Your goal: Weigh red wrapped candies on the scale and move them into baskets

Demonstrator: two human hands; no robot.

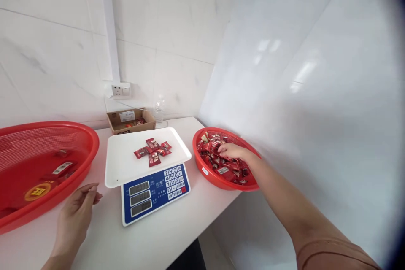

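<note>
My right hand [232, 152] reaches into the round red basket [202, 171] on the right. Its fingers curl down onto the pile of small red snack packets [226, 170], with the fingertips at a packet. Over the table, beside the larger red basket [90, 145] on the left, my left hand [77, 211] is closed, thumb against the fingers, and nothing shows in it. Between the hands is a digital scale [156, 194] with a white tray [123, 168]. Several red packets [154, 145] lie loosely together on that tray.
A cardboard box [115, 124] with a few packets inside stands behind the scale, next to a clear plastic bottle [160, 107]. A wall socket [121, 90] is above the box. Glossy panels [284, 105] border the table's right side.
</note>
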